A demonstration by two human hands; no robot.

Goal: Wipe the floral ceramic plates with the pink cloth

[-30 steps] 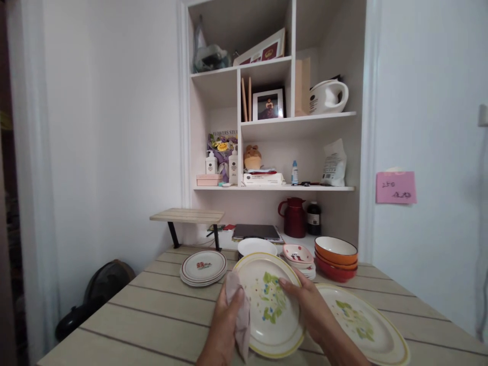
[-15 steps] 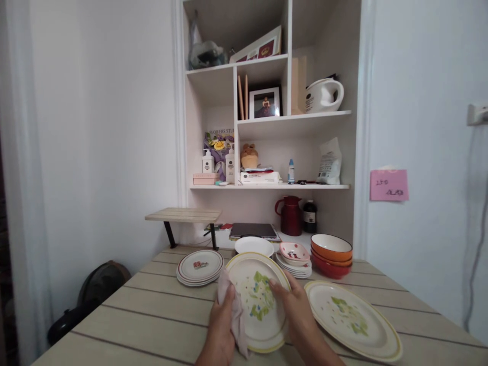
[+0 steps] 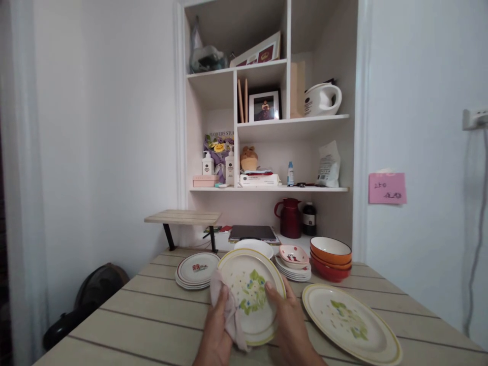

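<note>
A cream plate (image 3: 240,269) with a yellow rim and a green leaf pattern is held up, tilted, above the table's near part. My left hand (image 3: 215,328) is closed around a pale pink cloth (image 3: 231,320), pressing it over the plate's left edge. On the other side, my right hand (image 3: 292,317) grips the right edge, its thumb on the plate's face and the other fingers mostly hidden behind. To the right lies a large oval platter (image 3: 348,323) in the same pattern, flat on the table and close to my right hand.
A stack of plates (image 3: 198,269) sits at left. Behind are a white dish (image 3: 254,247), small pink bowls (image 3: 294,254) on stacked saucers (image 3: 293,273), and orange and red bowls (image 3: 331,256). A small wooden riser (image 3: 183,217) and a red jug (image 3: 290,218) stand farther back.
The plate, the cloth and both hands have shifted slightly left and a little up. Both hands keep their grip. The stacked dishes and the platter stay in place.
</note>
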